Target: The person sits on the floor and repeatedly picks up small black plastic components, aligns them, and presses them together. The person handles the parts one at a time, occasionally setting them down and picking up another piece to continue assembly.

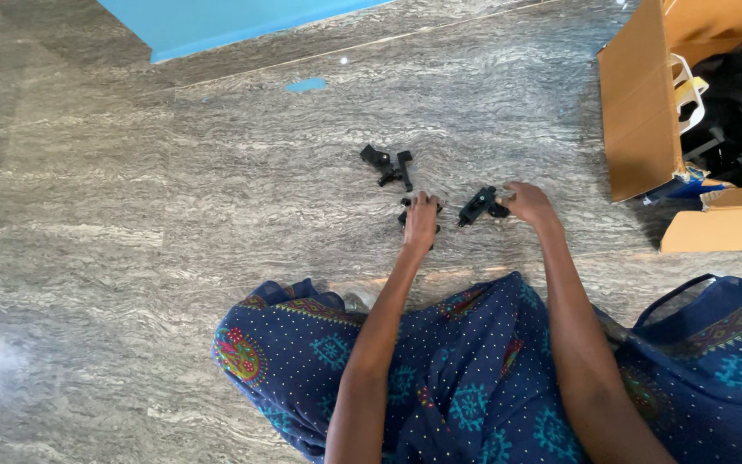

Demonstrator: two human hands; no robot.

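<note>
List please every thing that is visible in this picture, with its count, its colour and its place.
black part under left hand: 1, black, on the floor, mostly covered by the hand
black part at right hand: 1, black, on the floor, touched by the fingers
black part lying free: 1, black, on the floor just beyond the two hands
cardboard box: 1, brown, open, upper right, with dark and white items inside
blue panel: 1, light blue, top edge
blue scrap: 1, light blue, on the floor below the panel
floor: 1, grey veined stone, polished
patterned cloth: 1, dark blue with dots, over the lap
left hand: 1, on a black part
right hand: 1, at a black part
</note>
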